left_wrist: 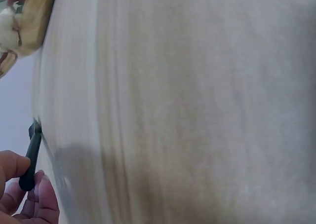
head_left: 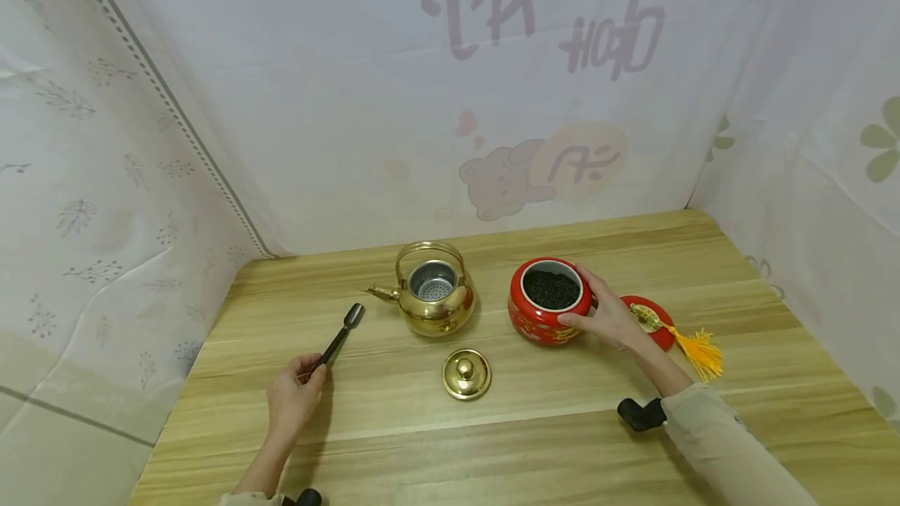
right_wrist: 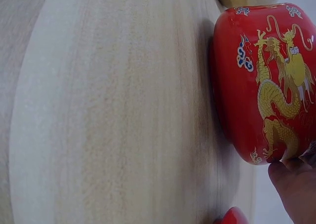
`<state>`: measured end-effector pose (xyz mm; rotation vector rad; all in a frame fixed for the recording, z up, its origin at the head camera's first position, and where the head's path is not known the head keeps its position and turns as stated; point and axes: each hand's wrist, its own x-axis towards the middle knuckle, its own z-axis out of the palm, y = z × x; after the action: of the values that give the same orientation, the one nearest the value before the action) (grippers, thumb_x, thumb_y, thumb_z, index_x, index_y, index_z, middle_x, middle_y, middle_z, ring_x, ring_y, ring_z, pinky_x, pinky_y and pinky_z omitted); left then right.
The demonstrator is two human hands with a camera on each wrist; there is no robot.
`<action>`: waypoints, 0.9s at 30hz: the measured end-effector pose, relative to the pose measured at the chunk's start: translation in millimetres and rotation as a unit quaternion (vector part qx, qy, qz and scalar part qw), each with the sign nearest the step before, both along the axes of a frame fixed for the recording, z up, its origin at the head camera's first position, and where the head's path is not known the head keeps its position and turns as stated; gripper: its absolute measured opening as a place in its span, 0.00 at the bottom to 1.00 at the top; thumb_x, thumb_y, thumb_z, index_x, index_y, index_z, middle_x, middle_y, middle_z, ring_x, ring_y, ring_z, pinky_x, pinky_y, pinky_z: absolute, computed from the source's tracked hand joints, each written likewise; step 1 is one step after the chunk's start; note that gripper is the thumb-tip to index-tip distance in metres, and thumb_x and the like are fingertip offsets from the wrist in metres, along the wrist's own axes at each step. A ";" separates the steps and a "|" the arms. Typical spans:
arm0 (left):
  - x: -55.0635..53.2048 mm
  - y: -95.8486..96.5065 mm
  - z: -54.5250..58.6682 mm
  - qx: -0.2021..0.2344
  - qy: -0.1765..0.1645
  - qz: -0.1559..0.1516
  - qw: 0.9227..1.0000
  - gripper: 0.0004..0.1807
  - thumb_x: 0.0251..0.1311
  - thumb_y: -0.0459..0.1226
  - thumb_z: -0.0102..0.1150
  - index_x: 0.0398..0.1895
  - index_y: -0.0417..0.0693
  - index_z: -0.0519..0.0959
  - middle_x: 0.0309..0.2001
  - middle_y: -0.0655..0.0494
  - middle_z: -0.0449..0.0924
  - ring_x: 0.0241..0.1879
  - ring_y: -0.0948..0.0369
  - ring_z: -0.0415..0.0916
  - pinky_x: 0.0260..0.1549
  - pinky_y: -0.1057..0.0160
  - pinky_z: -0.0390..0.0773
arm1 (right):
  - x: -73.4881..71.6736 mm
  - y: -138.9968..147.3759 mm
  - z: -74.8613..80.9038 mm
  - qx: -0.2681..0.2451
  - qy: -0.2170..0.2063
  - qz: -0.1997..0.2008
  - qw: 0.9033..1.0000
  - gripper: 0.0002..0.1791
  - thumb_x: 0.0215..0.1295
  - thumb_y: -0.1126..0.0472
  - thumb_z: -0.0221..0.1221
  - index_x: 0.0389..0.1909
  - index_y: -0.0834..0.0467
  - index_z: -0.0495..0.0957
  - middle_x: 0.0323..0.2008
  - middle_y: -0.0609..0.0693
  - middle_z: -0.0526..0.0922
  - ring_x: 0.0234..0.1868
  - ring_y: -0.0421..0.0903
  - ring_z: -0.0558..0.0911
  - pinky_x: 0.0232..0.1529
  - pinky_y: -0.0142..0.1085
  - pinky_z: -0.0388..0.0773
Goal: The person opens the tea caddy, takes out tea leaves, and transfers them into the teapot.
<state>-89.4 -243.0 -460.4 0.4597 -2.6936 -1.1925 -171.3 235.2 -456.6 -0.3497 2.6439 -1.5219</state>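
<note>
My left hand (head_left: pixel 294 400) pinches the dark handle of a tea scoop (head_left: pixel 342 336), its metal bowl angled up and away towards the kettle. In the left wrist view the scoop's handle (left_wrist: pixel 32 157) sits between thumb and fingers. On the right, my right hand (head_left: pixel 610 311) grips the side of a red tea jar (head_left: pixel 529 322), thumb at the front and fingers round the far side. Dark loose tea leaves (head_left: pixel 551 290) show inside the open jar. A gold dragon (right_wrist: pixel 281 93) decorates its wall in the right wrist view.
Between the hands stands a gold kettle (head_left: pixel 436 317), uncovered, with a perforated strainer (head_left: pixel 432 287) inside and its spout pointing left. Its gold lid (head_left: pixel 467 375) lies in front. Right of the jar is a red lid (head_left: pixel 650 315) with a yellow tassel (head_left: pixel 699 354). Patterned cloth (head_left: pixel 351 100) surrounds the wooden table (head_left: pixel 422 451).
</note>
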 end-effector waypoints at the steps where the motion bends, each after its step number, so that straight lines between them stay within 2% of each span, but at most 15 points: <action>1: -0.5 -0.7 0.4 0.001 0.002 0.006 1.000 0.12 0.61 0.30 0.55 0.46 0.32 0.77 0.42 0.36 0.80 0.30 0.70 0.74 0.22 0.76 0.73 | 0.0 -0.1 0.0 -0.001 0.000 0.000 1.000 0.55 0.53 0.54 0.69 0.73 0.64 0.44 0.71 0.66 0.50 0.69 0.65 0.55 0.65 0.60 0.56; 4: -1.5 -2.2 2.6 0.007 0.012 0.031 0.999 0.12 0.62 0.31 0.55 0.46 0.34 0.78 0.41 0.38 0.81 0.27 0.76 0.70 0.21 0.76 0.72 | 0.1 -0.2 0.0 -0.002 0.001 -0.001 1.000 0.55 0.52 0.55 0.69 0.73 0.64 0.44 0.71 0.67 0.50 0.69 0.65 0.56 0.65 0.60 0.56; 8: -0.5 -3.6 6.9 0.017 0.034 0.070 0.997 0.11 0.61 0.34 0.57 0.44 0.37 0.80 0.38 0.43 0.82 0.24 0.79 0.67 0.20 0.77 0.70 | 0.1 -0.4 0.1 0.001 0.003 -0.002 1.000 0.55 0.52 0.55 0.69 0.73 0.64 0.44 0.71 0.67 0.50 0.68 0.66 0.56 0.65 0.61 0.56; 13: 3.6 -5.5 12.2 0.037 0.065 0.112 0.991 0.13 0.62 0.40 0.58 0.44 0.41 0.81 0.31 0.59 0.83 0.24 0.82 0.68 0.20 0.80 0.71 | -0.1 -0.6 0.4 0.002 0.006 -0.002 1.000 0.55 0.52 0.55 0.69 0.72 0.64 0.45 0.71 0.66 0.50 0.68 0.66 0.56 0.65 0.61 0.56; 17: 7.8 -5.5 17.8 0.084 0.088 0.129 0.984 0.16 0.62 0.43 0.58 0.44 0.39 0.80 0.27 0.73 0.78 0.25 0.82 0.69 0.23 0.83 0.72 | -0.3 -0.5 0.4 0.004 0.008 -0.003 1.000 0.55 0.52 0.55 0.69 0.72 0.64 0.45 0.70 0.66 0.51 0.68 0.66 0.56 0.65 0.61 0.56; 20: 9.2 -3.8 23.1 0.139 0.105 0.137 0.975 0.16 0.61 0.42 0.59 0.44 0.38 0.79 0.26 0.77 0.76 0.25 0.80 0.72 0.25 0.83 0.74 | -0.5 -0.3 -0.1 0.004 0.009 -0.003 1.000 0.55 0.52 0.55 0.69 0.72 0.64 0.45 0.70 0.66 0.51 0.68 0.65 0.56 0.65 0.61 0.56; 23: 8.9 -2.0 28.2 0.208 0.129 0.137 0.960 0.16 0.59 0.38 0.62 0.43 0.35 0.78 0.26 0.70 0.79 0.26 0.76 0.76 0.28 0.81 0.76 | -0.5 -0.2 -0.6 0.003 0.010 -0.002 1.000 0.55 0.52 0.55 0.69 0.72 0.64 0.45 0.70 0.66 0.51 0.69 0.65 0.56 0.65 0.61 0.55; 25: 5.4 -7.0 20.7 0.246 0.156 0.121 0.949 0.16 0.56 0.39 0.65 0.42 0.36 0.79 0.27 0.65 0.81 0.26 0.73 0.78 0.29 0.79 0.78 | -0.6 -0.1 -1.0 0.003 0.010 -0.002 1.000 0.54 0.52 0.55 0.69 0.72 0.65 0.45 0.71 0.66 0.51 0.69 0.65 0.56 0.66 0.61 0.55; 27: 5.2 -4.7 24.1 0.271 0.166 0.108 0.942 0.15 0.55 0.37 0.66 0.41 0.36 0.79 0.27 0.61 0.81 0.27 0.71 0.79 0.30 0.77 0.79 | -0.9 -0.1 -1.6 0.005 0.012 -0.002 1.000 0.54 0.52 0.55 0.69 0.72 0.65 0.45 0.71 0.66 0.51 0.69 0.65 0.55 0.66 0.60 0.55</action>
<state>-84.3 -247.7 -436.2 0.5449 -1.9587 -1.7546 -172.2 235.1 -458.2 -0.3654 2.6705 -1.5144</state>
